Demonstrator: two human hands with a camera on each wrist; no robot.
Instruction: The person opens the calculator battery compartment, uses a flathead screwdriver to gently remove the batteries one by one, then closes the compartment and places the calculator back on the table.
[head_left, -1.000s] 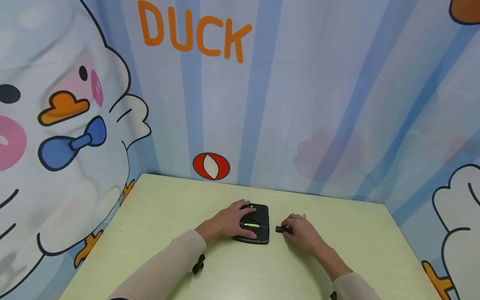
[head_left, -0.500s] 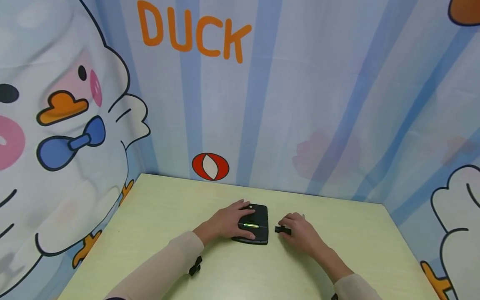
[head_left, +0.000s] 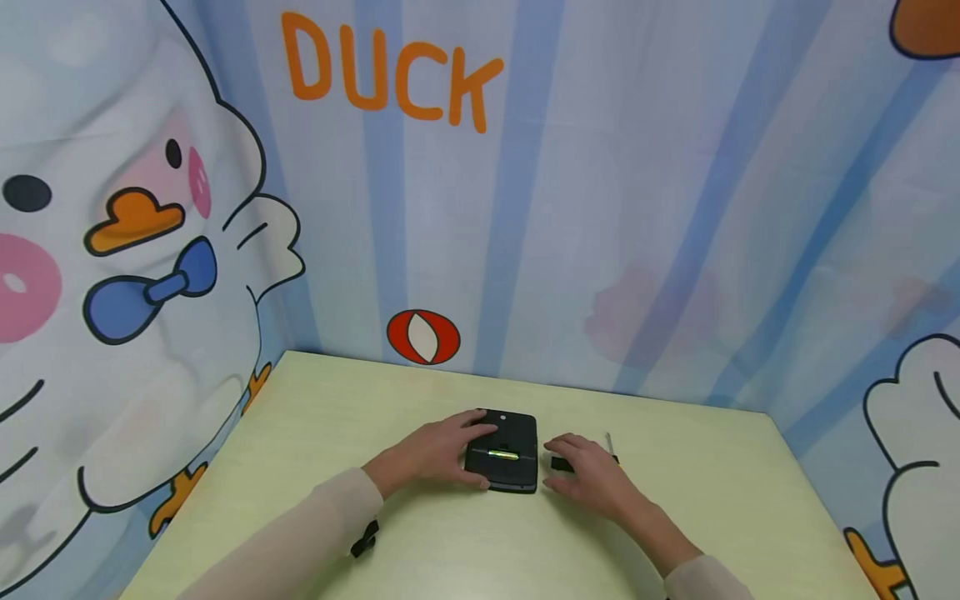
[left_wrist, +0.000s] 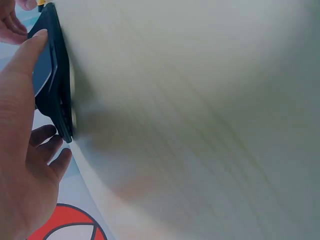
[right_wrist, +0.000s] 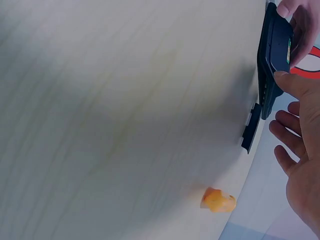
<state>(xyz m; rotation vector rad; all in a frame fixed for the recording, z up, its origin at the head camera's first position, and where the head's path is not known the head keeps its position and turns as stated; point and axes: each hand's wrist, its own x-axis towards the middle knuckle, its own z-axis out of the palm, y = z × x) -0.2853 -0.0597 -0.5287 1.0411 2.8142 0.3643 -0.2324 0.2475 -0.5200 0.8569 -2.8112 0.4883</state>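
Observation:
A black, flat device shaped like a calculator (head_left: pixel 517 425) lies on the table, with a green-yellow battery (head_left: pixel 503 455) showing in its slot. My left hand (head_left: pixel 431 450) rests at its left side, fingers spread at the far corner and thumb at the near edge. Just off the right side is my right hand (head_left: pixel 596 479), its fingers loose and pinching nothing. In the right wrist view the right thumb (right_wrist: pixel 295 82) appears against the device's edge; its other fingers hang apart. Partly hidden under the right hand is a small black cover (right_wrist: pixel 251 128) lying on the table.
A thin silver shaft (head_left: pixel 610 443), like a small screwdriver's, shows beyond the right hand. An orange object (right_wrist: pixel 218 200) sits near the table's edge in the right wrist view. The pale table (head_left: pixel 360 392) ends at a duck-printed curtain (head_left: pixel 450 208).
My left hand has slid left, uncovering more of the device. The right hand has loosened from the black cover, leaving it on the table, and has moved slightly left with its fingers spread.

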